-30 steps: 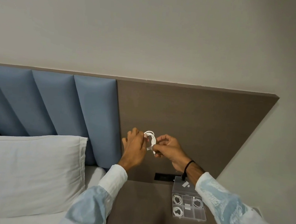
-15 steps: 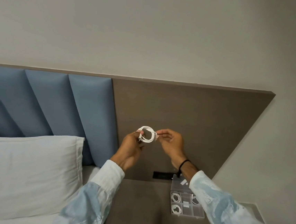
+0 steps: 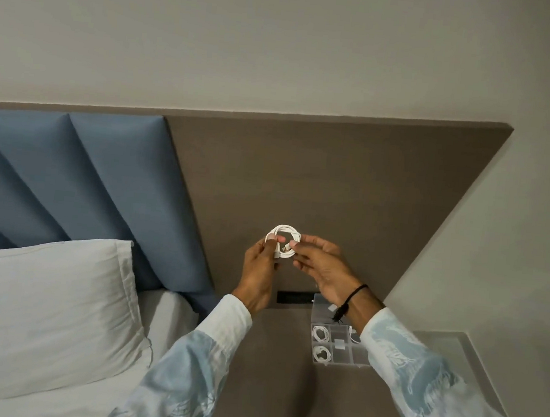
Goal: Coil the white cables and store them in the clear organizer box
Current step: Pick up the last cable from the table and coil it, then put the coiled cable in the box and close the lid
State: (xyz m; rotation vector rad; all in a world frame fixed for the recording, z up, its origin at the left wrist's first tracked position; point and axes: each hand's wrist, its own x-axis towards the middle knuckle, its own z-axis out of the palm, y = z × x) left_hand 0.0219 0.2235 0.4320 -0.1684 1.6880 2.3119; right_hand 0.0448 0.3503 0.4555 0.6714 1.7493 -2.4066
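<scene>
Brown laminate headboard panel fills the background, blue padded sections to its left. White pillow on the bed, lower left. Brown table below the hands. Clear organizer box on the table, lid up, coiled cables in two left compartments. Left hand and right hand raised before the panel, each pinching one side of a white cable coil between thumb and fingertips.
</scene>
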